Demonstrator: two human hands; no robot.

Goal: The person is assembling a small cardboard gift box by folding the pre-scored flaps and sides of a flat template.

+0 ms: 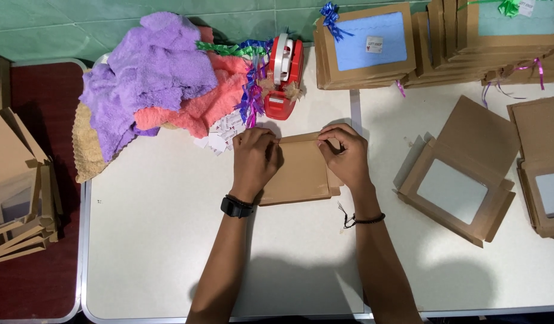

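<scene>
Near the viewer, the left hand [255, 161] and right hand [347, 157] rest apart on a flat brown cardboard box [301, 171] at the middle of the white counter [163, 240], fingertips pinched along its far edge, apparently to press a flap down while the palms keep the box from sliding. Beside it to the right lies an open windowed box [460, 180]. Farther back stand a red tape dispenser [284, 75], a heap of purple and orange towels [160, 81] and stacked finished boxes [367, 48], all within reach.
</scene>
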